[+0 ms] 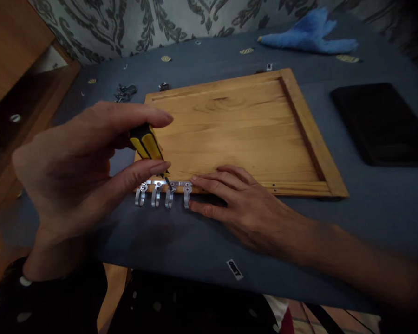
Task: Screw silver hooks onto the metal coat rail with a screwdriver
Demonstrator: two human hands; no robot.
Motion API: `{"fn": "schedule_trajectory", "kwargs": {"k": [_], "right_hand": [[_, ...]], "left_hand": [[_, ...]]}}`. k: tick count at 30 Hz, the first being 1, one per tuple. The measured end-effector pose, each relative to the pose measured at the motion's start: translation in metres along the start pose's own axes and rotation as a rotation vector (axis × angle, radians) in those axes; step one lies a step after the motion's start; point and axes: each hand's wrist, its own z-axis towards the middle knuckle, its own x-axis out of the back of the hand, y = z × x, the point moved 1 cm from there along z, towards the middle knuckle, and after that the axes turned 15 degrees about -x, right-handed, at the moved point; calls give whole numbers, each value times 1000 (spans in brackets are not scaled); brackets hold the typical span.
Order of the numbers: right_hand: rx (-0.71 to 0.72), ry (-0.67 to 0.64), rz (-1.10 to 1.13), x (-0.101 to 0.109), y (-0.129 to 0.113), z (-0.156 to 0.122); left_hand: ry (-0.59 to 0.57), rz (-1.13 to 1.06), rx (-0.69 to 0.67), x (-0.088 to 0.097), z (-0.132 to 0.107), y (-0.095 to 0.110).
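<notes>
- From where I stood, a slanted white label (234, 269) near the front edge of the blue-grey cloth (202, 250) seemed to read "OBEY".
- A smaller label (269, 67), just beyond the wooden board (230, 125), bore dark marks too small to make out.

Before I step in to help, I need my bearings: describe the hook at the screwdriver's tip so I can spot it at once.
Find the framed wooden panel on the blue-grey cloth. Along its near edge, left of the right hand, is a row of four silver metal hooks. The target hook is third from the left, the only one with the tip of the yellow-and-black screwdriver on it.
</notes>
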Motion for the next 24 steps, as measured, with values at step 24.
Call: {"fn": "schedule_trajectory", "kwargs": {"k": [24], "right_hand": [[1,12,12,-1,-1,0]], "left_hand": [[53,-110,98,-3,-1,-7]]}}
